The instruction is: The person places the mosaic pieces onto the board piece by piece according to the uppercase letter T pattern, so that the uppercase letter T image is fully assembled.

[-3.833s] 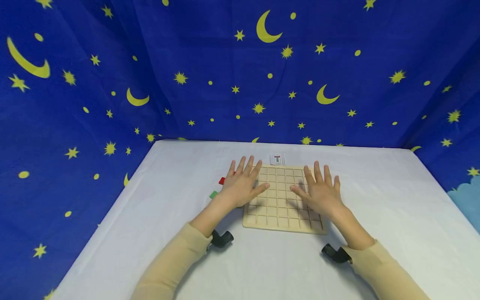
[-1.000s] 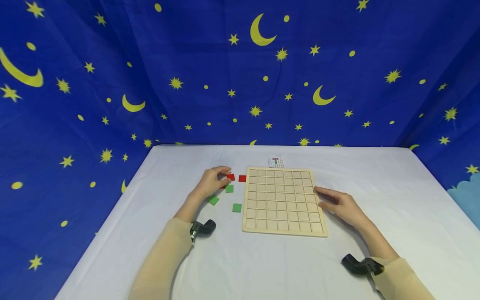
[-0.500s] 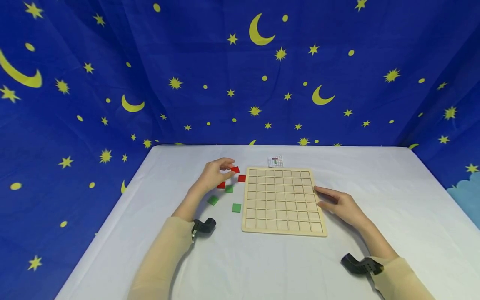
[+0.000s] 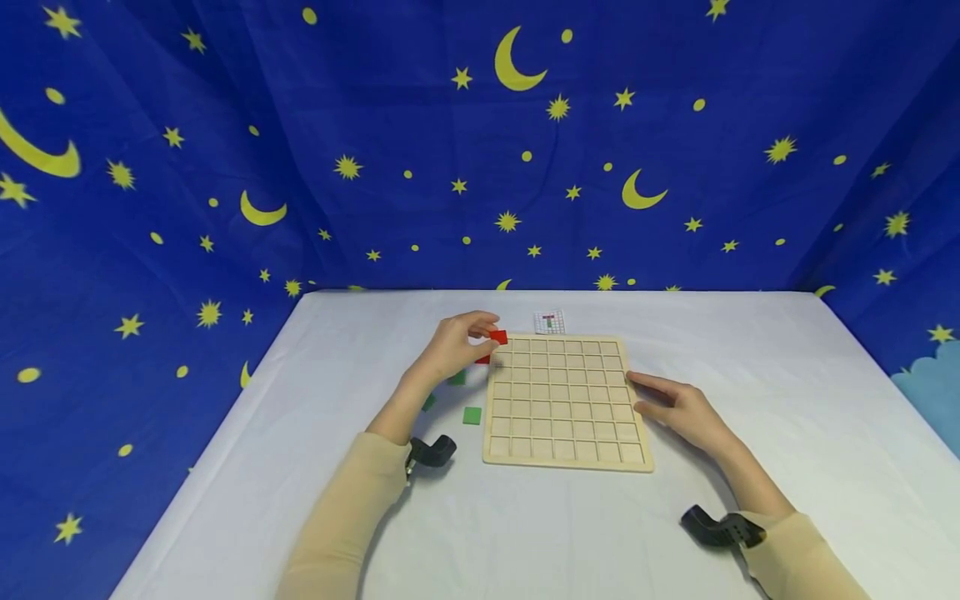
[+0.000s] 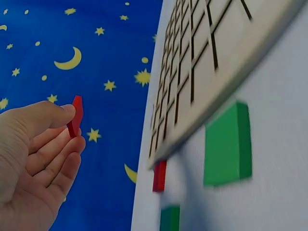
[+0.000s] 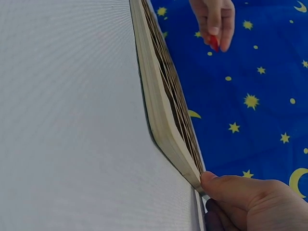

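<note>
My left hand [image 4: 450, 348] pinches a square red tile [image 4: 498, 337] between thumb and fingers, above the upper left corner of a wooden grid board [image 4: 572, 408]. In the left wrist view the red tile [image 5: 76, 117] stands nearly edge-on at the fingertips. My right hand [image 4: 684, 410] touches the board's right edge with thumb and index finger apart. The right wrist view has its thumb [image 6: 219, 185] against the board's side. Another red tile [image 4: 483, 360] lies partly hidden under the left hand, left of the board.
Green tiles [image 4: 472, 416] lie on the white tabletop [image 4: 547, 533] left of the board, some partly covered by my left hand and arm. Behind the board lies a small card [image 4: 549, 322] printed with a red and green T pattern. A blue star-patterned curtain [image 4: 420, 125] surrounds the table.
Both hands were spread over the board at first. The left hand then went to the tiles, picked up a red one and carried it right, over the board's corner. The right hand stays at the edge.
</note>
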The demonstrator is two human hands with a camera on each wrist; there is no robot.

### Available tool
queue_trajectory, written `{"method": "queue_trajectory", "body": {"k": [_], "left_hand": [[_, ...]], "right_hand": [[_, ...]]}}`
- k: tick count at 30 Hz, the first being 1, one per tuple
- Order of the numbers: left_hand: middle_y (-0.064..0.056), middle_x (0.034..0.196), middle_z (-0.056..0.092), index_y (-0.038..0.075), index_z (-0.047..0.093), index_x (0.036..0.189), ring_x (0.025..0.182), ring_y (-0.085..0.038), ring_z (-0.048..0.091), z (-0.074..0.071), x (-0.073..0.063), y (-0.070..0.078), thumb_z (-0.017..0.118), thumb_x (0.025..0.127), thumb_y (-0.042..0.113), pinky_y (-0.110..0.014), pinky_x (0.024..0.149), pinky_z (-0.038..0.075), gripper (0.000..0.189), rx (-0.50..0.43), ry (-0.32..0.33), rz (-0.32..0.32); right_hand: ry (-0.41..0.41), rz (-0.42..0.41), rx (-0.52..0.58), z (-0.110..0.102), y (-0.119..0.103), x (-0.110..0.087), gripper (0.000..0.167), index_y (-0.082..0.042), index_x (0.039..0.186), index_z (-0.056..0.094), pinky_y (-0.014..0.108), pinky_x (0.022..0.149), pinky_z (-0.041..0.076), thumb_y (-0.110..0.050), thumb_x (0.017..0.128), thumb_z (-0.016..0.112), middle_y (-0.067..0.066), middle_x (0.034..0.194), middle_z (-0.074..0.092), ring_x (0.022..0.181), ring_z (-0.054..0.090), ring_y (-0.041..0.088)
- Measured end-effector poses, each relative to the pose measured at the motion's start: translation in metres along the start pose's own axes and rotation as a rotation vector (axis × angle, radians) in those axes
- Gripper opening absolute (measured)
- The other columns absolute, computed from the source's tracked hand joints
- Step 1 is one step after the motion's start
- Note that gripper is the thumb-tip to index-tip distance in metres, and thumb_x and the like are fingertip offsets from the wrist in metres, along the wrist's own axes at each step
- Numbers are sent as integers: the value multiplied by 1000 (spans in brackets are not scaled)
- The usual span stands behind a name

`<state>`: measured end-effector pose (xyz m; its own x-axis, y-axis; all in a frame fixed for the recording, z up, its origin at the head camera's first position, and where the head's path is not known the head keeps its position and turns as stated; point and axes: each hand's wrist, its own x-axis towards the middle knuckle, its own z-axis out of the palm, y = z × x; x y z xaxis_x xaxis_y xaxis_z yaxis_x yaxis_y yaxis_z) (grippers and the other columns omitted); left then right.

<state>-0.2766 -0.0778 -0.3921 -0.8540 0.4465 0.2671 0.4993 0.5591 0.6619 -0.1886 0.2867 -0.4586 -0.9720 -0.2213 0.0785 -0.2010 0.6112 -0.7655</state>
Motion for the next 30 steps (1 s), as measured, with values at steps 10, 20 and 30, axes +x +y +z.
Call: {"method": "queue_trajectory", "body": {"k": [10,20,30], "left_hand": [[-6,111,66,4,60,123,98,-18,62,19,14,18,69,87,14,-32,87,49,39,-68,-19,36],[-6,113,65,5,58,125,100,-15,60,40,30,34,67,88,15,-26,86,48,39,-120,-68,78],[-7,116,64,4,58,126,101,-16,60,60,44,39,66,90,16,-22,86,47,39,-94,-129,115]], "right_hand": [[-3,21,9,1,0,-1,52,-4,135,51,50,105,30,-19,88,68,13,138,48,130,37,35],[5,14,8,-1,-1,-2,52,-5,135,52,53,105,29,-20,88,68,13,138,48,130,36,37],[0,27,5,-2,-1,1,52,-6,135,52,53,106,29,-21,88,68,12,138,48,131,36,36]]}}
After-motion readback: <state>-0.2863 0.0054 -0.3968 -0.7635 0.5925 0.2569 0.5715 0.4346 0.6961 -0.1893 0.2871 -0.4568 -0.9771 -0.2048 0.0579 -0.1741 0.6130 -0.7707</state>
